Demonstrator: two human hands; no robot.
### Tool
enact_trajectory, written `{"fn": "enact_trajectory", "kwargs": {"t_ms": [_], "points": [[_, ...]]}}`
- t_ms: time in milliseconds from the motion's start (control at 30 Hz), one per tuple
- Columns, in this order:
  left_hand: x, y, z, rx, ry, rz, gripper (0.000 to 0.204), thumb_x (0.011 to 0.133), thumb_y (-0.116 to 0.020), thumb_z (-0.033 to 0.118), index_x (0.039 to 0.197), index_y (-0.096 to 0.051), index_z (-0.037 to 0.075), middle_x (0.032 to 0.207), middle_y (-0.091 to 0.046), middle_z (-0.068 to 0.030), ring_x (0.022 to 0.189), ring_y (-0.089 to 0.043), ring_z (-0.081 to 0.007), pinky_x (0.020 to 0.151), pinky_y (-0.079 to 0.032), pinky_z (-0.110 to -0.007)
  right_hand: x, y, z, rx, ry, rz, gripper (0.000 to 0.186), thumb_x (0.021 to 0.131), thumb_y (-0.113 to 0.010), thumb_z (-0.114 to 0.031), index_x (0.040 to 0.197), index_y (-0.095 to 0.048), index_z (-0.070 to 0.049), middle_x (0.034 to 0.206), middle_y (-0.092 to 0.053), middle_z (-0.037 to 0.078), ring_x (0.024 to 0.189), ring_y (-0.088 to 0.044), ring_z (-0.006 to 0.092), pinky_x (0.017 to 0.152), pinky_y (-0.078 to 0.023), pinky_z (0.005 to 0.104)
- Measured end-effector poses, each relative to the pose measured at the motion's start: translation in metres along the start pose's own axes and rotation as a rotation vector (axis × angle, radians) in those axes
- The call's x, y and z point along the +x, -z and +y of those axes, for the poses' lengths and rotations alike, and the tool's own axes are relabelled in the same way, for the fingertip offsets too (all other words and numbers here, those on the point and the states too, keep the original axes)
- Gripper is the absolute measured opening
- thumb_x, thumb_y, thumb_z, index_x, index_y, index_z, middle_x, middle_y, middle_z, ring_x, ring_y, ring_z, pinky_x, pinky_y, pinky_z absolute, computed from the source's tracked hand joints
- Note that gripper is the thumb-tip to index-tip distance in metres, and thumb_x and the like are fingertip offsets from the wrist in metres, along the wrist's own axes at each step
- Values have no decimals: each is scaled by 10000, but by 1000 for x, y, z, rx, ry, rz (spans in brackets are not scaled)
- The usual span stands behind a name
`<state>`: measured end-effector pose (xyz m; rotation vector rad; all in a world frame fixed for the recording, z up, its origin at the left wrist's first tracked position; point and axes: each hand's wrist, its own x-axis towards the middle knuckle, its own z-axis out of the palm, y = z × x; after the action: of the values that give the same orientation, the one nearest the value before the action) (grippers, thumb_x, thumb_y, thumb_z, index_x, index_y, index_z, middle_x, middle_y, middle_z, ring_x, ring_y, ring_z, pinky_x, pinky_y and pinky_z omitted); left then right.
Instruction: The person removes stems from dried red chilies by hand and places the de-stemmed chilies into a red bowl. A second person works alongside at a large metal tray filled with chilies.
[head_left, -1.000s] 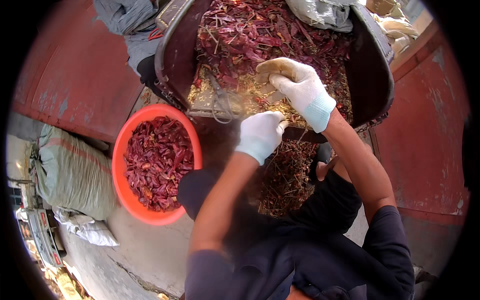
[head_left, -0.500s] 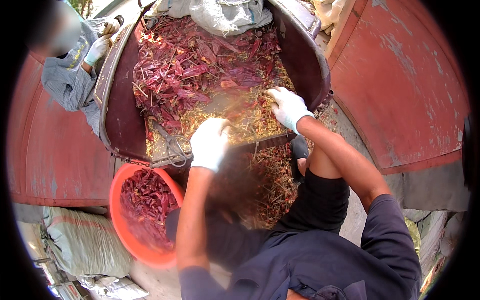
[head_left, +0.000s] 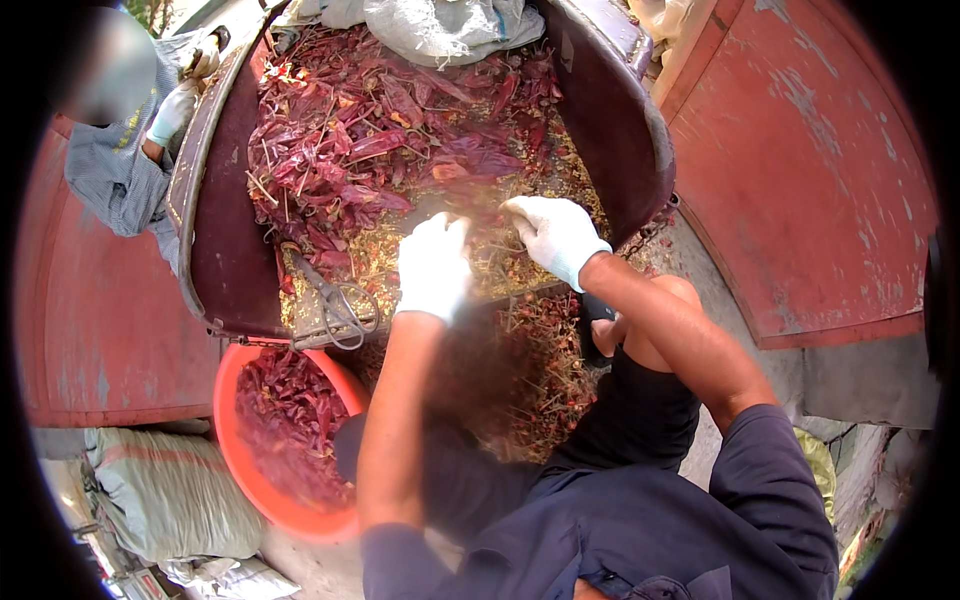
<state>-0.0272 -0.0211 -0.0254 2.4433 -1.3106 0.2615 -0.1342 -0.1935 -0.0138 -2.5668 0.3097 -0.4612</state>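
Note:
Both my hands wear white gloves and are held over the front of a dark maroon cart bed [head_left: 625, 110]. My left hand [head_left: 435, 262] has its fingers curled together, slightly blurred at the tips. My right hand [head_left: 560, 238] faces it, thumb and fingers bent into a pinch. Anything in either grip is too small or hidden to make out. Dried red chilies [head_left: 345, 150] are heaped beyond my hands. Yellow seeds [head_left: 370, 255] lie scattered on the bed nearer me. A pair of scissors [head_left: 342, 308] rests at the bed's front edge, left of my left hand.
An orange tub [head_left: 226, 420] of dried chilies stands at lower left, beside a full woven sack [head_left: 165, 490]. Stems and scraps [head_left: 550, 365] are piled below the bed's edge. Another person's gloved hand [head_left: 174, 112] is at the bed's left side. A white sack [head_left: 450, 30] lies on the far chilies.
My hands have drawn closer together, the right moving left and the left shifting slightly right and up. The view has shifted a little; the scissors lie where they were.

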Motion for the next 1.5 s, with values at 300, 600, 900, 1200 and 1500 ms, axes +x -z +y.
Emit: {"fn": "enact_trajectory", "kwargs": {"t_ms": [300, 600, 900, 1200, 1500], "points": [[-17, 11, 3, -111, -63, -72, 168, 832, -662, 114, 989, -713, 88, 966, -676, -99, 918, -643, -325, 819, -514, -423, 12, 7, 13, -33, -10, 115, 298, 897, -549, -75, 1159, -670, -146, 1057, -685, 120, 981, -661, 340, 854, -528, 438], [-46, 42, 9, -346, 66, -119, 183, 892, -658, 151, 1051, -734, 101, 1001, -712, -118, 901, -691, -302, 811, -538, -368, 7, -9, 8, -146, 94, -133, 371, 852, -563, -50, 1205, -645, -131, 1119, -663, 133, 1029, -648, 327, 908, -512, 428], [-26, 18, 5, -222, 41, 29, 236, 882, -647, 145, 1109, -687, 96, 1070, -684, -115, 1008, -650, -312, 875, -520, -391, -5, 12, -5, 197, 27, 31, 293, 925, -521, -23, 1152, -687, -105, 1060, -721, 140, 976, -700, 294, 869, -542, 356], [9, -13, 17, -109, -108, 47, 275, 819, -603, 79, 1078, -694, 91, 994, -673, -107, 925, -649, -331, 807, -520, -436, -48, 25, 21, 124, -41, 107, 338, 870, -554, 9, 1176, -649, -97, 1077, -681, 149, 957, -667, 347, 841, -530, 411], [-42, 14, 32, -324, -280, -135, 269, 784, -620, -4, 1000, -734, 110, 980, -701, -102, 909, -656, -323, 810, -526, -398, -71, 4, 13, -241, 182, 146, 216, 854, -618, -71, 1063, -670, -94, 1071, -676, 98, 1001, -643, 307, 854, -530, 426]]}}
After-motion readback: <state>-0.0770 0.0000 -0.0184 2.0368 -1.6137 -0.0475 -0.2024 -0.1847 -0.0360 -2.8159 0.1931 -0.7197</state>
